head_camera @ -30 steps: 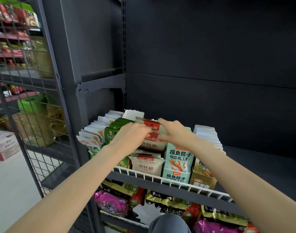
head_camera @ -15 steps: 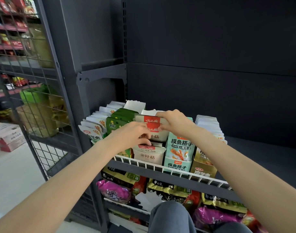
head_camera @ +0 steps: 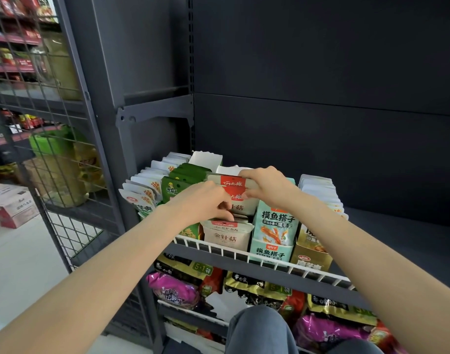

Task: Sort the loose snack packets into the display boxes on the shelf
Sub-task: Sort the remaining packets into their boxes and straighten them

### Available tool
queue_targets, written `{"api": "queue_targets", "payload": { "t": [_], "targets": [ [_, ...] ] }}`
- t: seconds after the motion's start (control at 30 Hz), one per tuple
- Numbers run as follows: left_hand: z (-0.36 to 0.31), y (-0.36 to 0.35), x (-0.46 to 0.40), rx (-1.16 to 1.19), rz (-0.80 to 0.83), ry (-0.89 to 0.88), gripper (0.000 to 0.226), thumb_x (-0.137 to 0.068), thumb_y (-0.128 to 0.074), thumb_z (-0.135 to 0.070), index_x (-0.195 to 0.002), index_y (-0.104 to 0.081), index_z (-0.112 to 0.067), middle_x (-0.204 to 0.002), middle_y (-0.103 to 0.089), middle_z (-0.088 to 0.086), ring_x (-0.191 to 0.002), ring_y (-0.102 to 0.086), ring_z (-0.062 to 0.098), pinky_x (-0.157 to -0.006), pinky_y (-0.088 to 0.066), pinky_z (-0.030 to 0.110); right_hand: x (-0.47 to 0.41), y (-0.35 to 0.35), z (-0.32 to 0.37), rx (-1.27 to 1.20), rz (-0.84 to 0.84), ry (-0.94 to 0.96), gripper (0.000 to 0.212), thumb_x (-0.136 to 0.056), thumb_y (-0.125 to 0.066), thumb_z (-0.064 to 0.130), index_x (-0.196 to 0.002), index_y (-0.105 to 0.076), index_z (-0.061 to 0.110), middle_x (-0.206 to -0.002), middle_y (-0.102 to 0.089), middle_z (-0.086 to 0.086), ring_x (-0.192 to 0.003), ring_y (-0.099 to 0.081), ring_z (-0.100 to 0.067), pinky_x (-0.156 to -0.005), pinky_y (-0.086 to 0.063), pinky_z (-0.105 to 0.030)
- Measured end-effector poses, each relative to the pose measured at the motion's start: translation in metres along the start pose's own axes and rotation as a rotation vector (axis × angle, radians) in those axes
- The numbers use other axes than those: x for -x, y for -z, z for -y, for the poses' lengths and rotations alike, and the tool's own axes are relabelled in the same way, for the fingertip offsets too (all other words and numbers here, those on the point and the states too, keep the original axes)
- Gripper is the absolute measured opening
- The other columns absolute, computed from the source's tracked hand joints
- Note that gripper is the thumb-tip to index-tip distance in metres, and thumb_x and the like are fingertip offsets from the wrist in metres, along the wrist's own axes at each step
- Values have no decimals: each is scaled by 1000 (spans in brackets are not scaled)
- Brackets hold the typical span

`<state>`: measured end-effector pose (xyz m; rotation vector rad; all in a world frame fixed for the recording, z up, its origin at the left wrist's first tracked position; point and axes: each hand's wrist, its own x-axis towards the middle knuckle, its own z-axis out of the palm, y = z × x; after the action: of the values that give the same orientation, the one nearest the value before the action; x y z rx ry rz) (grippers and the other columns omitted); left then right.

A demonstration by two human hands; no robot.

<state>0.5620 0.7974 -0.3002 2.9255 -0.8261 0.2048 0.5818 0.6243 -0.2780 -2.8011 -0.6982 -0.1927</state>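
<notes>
- Our right hand (head_camera: 267, 187) pinches the top right corner of a red-and-beige enoki mushroom packet (head_camera: 235, 191), fingers curled over its upper edge and thumb below.
- Our left hand (head_camera: 203, 203) grips the same packet from its left side, fingers curled down in front of it; the fingertips reach toward the packets standing below.
- The packet stands upright at the centre of the frame, above the beige enoki display box (head_camera: 226, 235), which sits at the front of the shelf behind the white wire rail (head_camera: 244, 255).
- Just right of that box stands a mint-green fish-snack display box (head_camera: 275, 236), and right again a gold box (head_camera: 312, 259) with a row of white packets (head_camera: 321, 192) behind it.
- To the left of our hands we see dark green packets (head_camera: 183, 180) and, further left, a row of white packets marked 20% (head_camera: 147, 187).
- On the lower shelf (head_camera: 193, 312), at the bottom of the frame, lie purple bags (head_camera: 173, 290) and olive-green bags (head_camera: 257, 287).
- Our knee in grey trousers (head_camera: 259, 330) shows at bottom centre.
</notes>
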Motion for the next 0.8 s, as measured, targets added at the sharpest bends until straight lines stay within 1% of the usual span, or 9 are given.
{"api": "queue_targets", "payload": {
  "t": [0.07,0.2,0.33,0.43,0.5,0.63,0.7,0.73,0.8],
  "targets": [
    [-3,0,0,-30,6,-8,23,-87,-62,-38,-98,-71,-19,-92,-70,-4,-84,-65,10,-77,-54,30,0,0,0,0,3,0,46,-89,-62,27,-133,-49,25,-116,-63,-5,-101,-56,-24,-84,-44,-35],
    [-10,2,-2,-114,28,-44,14,-90,-55,-21,-86,-68,-15,-77,-62,-3,-69,-59,13,-59,-48,24,1,0,0,11,0,-7,45,-89,-62,26,-132,-50,26,-111,-64,-6,-93,-54,-22,-83,-43,-34],
    [-10,9,-4,-110,52,-38,14,-89,-61,-24,-98,-70,-17,-91,-65,-2,-81,-61,13,-69,-50,25,1,-2,-3,-16,1,-18,42,-89,-61,25,-130,-52,23,-100,-62,-3,-90,-53,-21,-76,-42,-30],
    [-14,9,-4,-233,64,-55,11,-92,-55,-16,-84,-62,-13,-84,-58,0,-71,-55,17,-59,-40,25,1,-4,-4,-38,-2,-15,42,-89,-61,26,-130,-53,20,-102,-62,-3,-97,-56,-24,-79,-45,-31],
    [-15,6,-3,-296,9,-44,13,-93,-50,-9,-89,-63,-10,-86,-61,2,-73,-60,18,-59,-44,27,0,-5,-4,-52,6,-28,38,-89,-61,26,-126,-56,18,-104,-65,-6,-89,-57,-21,-77,-48,-31],
    [-10,0,2,-309,-142,-39,34,-86,-51,6,-112,-58,-14,-103,-63,1,-87,-64,21,-70,-52,32,-1,7,-5,-138,16,-52,25,-92,-58,23,-114,-63,11,-81,-60,1,-65,-52,-12,-58,-39,-22],
    [-9,4,1,-252,-249,-44,41,-85,-52,5,-121,-55,-14,-113,-61,1,-102,-58,20,-84,-50,33,-3,17,-5,-173,-3,-48,35,-94,-55,21,-128,-56,10,-112,-65,-5,-98,-60,-18,-75,-40,-18],
    [-7,8,-1,-221,-299,-41,41,-86,-53,3,-123,-53,-14,-117,-59,1,-109,-54,18,-88,-48,32,-6,20,-6,-174,-21,-57,41,-95,-53,21,-134,-50,10,-129,-58,-7,-116,-54,-21,-85,-37,-19],
    [-2,15,-8,-191,-344,-33,39,-88,-53,0,-124,-53,-15,-119,-57,0,-115,-48,15,-90,-47,30,-13,22,-6,-161,-13,-72,42,-97,-48,19,-138,-44,11,-139,-49,-9,-127,-47,-26,-93,-36,-25]
  ]
}}
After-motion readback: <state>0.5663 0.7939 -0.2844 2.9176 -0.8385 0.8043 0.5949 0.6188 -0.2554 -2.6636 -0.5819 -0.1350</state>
